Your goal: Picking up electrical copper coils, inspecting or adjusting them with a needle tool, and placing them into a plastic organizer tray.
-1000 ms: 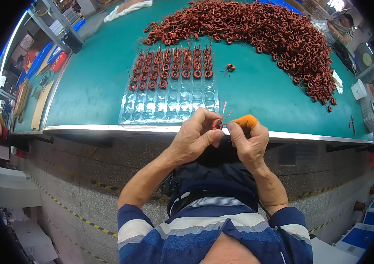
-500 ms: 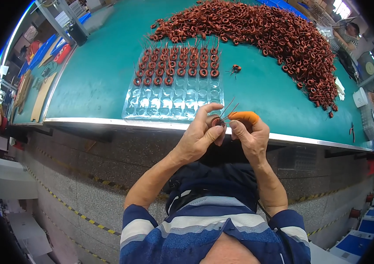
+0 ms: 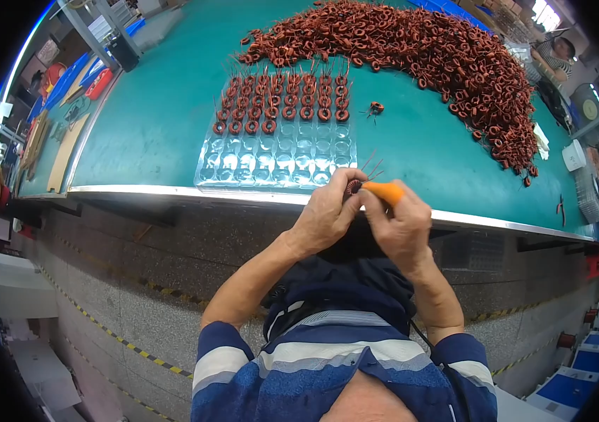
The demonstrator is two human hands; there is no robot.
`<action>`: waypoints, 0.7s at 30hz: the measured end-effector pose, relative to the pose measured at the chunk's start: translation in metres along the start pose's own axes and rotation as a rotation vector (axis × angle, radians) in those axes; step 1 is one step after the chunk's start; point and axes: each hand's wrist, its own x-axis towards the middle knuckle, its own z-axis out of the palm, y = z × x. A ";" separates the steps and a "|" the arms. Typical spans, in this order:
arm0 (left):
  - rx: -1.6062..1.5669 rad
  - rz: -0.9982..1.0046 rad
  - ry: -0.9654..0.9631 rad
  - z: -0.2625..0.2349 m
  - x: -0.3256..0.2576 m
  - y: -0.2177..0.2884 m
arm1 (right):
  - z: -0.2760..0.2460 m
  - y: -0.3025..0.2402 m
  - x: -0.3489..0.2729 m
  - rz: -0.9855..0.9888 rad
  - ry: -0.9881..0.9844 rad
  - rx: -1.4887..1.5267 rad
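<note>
At the table's front edge, my left hand [image 3: 324, 214] pinches a copper-wound toroidal coil [image 3: 354, 187] between thumb and fingers. Thin wire leads stick up from it, away from me. My right hand [image 3: 404, 226] is closed against the coil's right side, thumb and forefinger together; an orange finger cot [image 3: 385, 192] covers that forefinger. The exact spot the right fingertips grip is partly hidden. Just beyond my hands lies a clear plastic tray [image 3: 268, 162] with round pockets. Its far rows hold several coils with leads upward, while the nearer pockets hold none.
A large heap of coils [image 3: 412, 49] curves across the back and right of the green table [image 3: 152, 133]. One loose coil [image 3: 377, 107] lies right of the tray. Pliers [image 3: 560, 209] and a white tub [image 3: 573, 156] are at the far right. Another person [image 3: 556, 58] sits beyond.
Both hands have shifted slightly up with the coil. My right hand has turned and closed in, its orange-covered finger now pressed against the coil. The tray's contents look the same.
</note>
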 end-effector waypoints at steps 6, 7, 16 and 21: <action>-0.191 0.003 -0.066 -0.005 -0.005 0.008 | -0.028 0.001 0.026 -0.247 -0.042 -0.116; -0.210 0.029 -0.072 -0.005 -0.004 0.007 | -0.026 0.003 0.028 -0.258 -0.100 -0.121; -0.455 -0.014 -0.072 -0.009 -0.011 0.008 | -0.027 0.001 0.008 -0.135 -0.188 0.007; -0.197 0.065 -0.026 -0.013 -0.006 0.010 | -0.019 -0.008 0.018 -0.042 -0.046 0.092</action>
